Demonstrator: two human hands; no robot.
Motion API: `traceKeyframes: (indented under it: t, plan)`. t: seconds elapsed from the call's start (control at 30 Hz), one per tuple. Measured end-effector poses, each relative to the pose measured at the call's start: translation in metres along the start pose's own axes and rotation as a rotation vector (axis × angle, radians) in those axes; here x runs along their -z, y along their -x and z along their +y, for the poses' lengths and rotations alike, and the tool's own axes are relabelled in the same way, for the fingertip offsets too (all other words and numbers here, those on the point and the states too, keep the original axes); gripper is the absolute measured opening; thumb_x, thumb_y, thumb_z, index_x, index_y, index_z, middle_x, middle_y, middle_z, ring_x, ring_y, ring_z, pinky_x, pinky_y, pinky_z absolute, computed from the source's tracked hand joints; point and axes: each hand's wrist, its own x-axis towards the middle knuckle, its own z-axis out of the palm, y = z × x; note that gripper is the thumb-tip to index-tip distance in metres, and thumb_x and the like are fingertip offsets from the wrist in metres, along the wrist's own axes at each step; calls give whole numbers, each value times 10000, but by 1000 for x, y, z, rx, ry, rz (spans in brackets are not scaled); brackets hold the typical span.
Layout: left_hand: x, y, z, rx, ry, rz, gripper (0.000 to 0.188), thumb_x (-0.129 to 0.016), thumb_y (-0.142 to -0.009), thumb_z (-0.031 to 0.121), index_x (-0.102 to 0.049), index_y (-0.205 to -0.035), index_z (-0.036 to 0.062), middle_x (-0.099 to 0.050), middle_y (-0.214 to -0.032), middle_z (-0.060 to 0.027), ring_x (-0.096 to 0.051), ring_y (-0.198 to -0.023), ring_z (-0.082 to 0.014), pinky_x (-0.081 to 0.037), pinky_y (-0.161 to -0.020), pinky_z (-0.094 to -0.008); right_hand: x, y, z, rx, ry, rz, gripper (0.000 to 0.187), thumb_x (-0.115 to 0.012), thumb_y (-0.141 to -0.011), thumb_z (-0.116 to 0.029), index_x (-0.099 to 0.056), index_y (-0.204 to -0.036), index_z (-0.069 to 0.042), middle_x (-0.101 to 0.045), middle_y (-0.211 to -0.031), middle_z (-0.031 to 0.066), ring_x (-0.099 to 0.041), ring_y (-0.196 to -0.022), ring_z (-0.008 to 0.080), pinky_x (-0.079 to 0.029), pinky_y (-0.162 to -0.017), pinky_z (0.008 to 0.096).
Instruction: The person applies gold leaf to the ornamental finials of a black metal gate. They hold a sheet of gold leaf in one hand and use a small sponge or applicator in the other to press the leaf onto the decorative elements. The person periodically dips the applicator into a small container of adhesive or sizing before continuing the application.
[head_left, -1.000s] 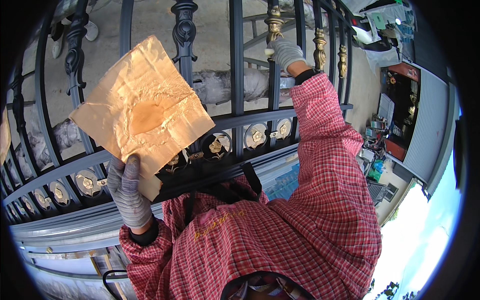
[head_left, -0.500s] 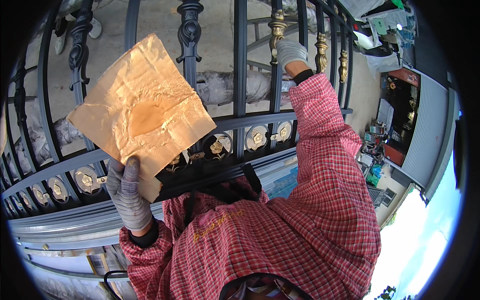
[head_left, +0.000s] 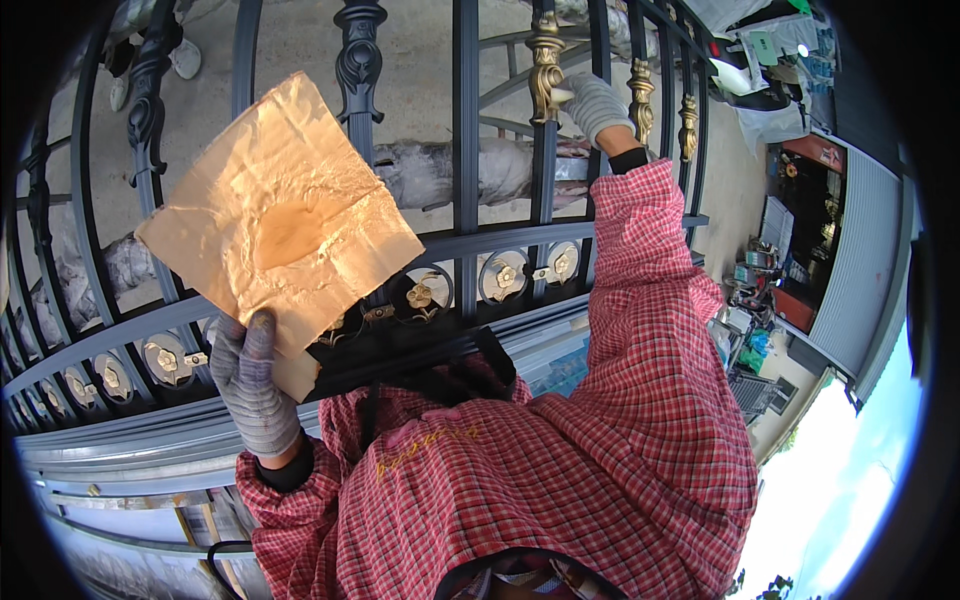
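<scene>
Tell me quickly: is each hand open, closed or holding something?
Left hand: closed on the golden cardboard.
Right hand: at the gold ornament on the fence; grip mostly hidden, so whether it holds anything cannot be told.

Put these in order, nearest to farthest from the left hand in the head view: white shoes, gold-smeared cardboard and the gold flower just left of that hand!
1. Gold-smeared cardboard: held in the left hand.
2. Gold flower: just left, on the black fence.
3. White shoes: top left, seen through the bars.
</scene>
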Motion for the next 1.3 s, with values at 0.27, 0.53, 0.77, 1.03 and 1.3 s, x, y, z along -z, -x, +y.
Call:
traceKeyframes:
  t: [0.27, 0.53, 0.77, 1.03, 1.3]
  plan:
    - [-16, 7, 0, -37, -55, -18, 228, -604, -731, 186, -550, -878, 22, -494, -746, 2, -478, -654, -79, -399, -609, -201, -11, 13, -17, 100, 110, -50, 175, -591, -701, -176, -615, -838, -70, -592, -845, 146, -572, -769, 300, -455, -664, 364]
    - [-39, 15, 6, -65, -66, -6, 272, -602, -734, 200, -555, -924, 12, -564, -787, -20, -525, -667, -85, -420, -601, -199, 0, 6, 16, 11, 218, 235, 160, -548, -705, -125, -620, -846, -142, -560, -896, 104, -549, -836, 279, -443, -715, 364]
    - [-41, 12, -4, -50, -38, -15, 300, -600, -741, 204, -536, -958, 6, -559, -799, -19, -519, -689, -88, -414, -621, -201, 25, -56, 8, 147, 20, 480, 251, -629, -643, -130, -614, -893, -111, -577, -896, 100, -538, -849, 271, -429, -727, 347]
    - [-44, 9, -5, -9, -2, 20, 336, -602, -737, 215, -525, -980, -3, -559, -827, -24, -516, -701, -88, -410, -635, -199, 0, -136, -3, 162, 415, 116, 201, -582, -722, -206, -635, -830, -44, -601, -850, 157, -585, -788, 312, -475, -669, 376]
    - [-32, 2, -18, -24, 89, 26, 370, -572, -754, 183, -498, -1053, -22, -562, -897, -53, -524, -760, -107, -402, -689, -211, 58, -109, 6, 255, 245, 258, 280, -651, -656, -234, -607, -871, -59, -593, -827, 153, -565, -780, 311, -442, -690, 361]
